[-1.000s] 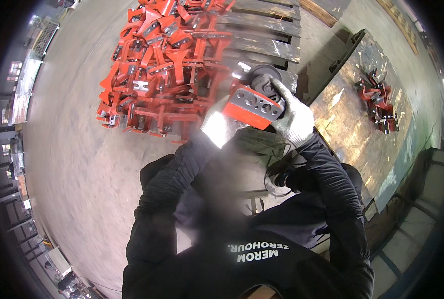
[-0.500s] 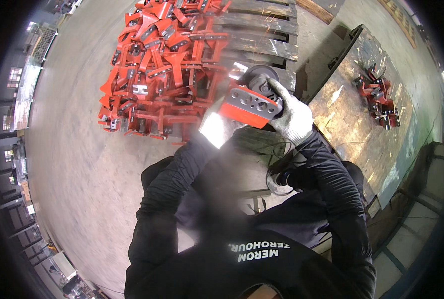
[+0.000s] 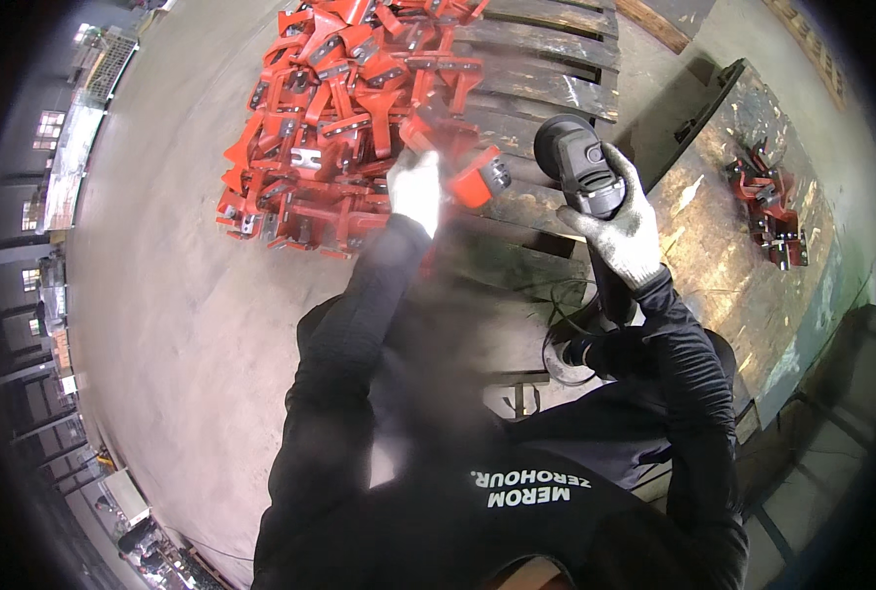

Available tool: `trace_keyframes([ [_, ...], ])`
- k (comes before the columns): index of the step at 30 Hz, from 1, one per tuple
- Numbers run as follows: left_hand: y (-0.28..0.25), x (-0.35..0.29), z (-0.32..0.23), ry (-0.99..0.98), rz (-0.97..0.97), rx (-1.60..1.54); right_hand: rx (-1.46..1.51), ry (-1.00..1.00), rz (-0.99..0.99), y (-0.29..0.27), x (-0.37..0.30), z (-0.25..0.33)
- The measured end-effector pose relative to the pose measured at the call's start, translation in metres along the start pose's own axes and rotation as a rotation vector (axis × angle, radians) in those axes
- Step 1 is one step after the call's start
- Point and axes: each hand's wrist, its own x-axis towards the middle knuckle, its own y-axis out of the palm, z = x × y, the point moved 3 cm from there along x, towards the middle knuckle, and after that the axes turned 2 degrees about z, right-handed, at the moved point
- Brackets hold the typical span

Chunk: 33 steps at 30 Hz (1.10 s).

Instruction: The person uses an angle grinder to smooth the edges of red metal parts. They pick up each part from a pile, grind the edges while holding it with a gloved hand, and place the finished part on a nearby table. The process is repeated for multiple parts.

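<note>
My left hand point(image 3: 415, 192), in a white work glove, is closed on a red metal bracket point(image 3: 475, 185) with a dark steel end, partly blurred. It holds the bracket at the right edge of a heap of similar red brackets point(image 3: 344, 123). In my right hand point(image 3: 630, 231), also gloved, is a black angle grinder point(image 3: 587, 169), its round disc end pointing away from me and to the left. A gap separates the grinder from the bracket. The fingers of my left hand are partly hidden by blur.
The heap lies on a wooden pallet point(image 3: 546, 90) with bare slats to its right. A worn board-topped table point(image 3: 703, 256) stands at the right, bearing several red brackets point(image 3: 767, 206). A cable point(image 3: 556, 305) loops near my foot below the pallet.
My hands have moved apart. The bracket has shifted left toward the heap and turned, while the grinder has come out from behind it to the right.
</note>
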Motion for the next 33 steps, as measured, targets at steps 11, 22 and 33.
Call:
trace_keyframes([
  [11, -0.008, 0.022, 0.029, 0.297, -0.033, 0.236, -0.061, -0.064, 0.352, 0.024, -0.013, 0.008],
  [22, -0.018, 0.025, 0.017, 0.164, 0.039, 0.172, 0.241, 0.064, 0.244, 0.012, -0.004, -0.011],
  [33, -0.004, 0.015, 0.020, -0.131, 0.200, -0.057, 0.483, 0.280, 0.345, 0.010, -0.002, 0.003],
])
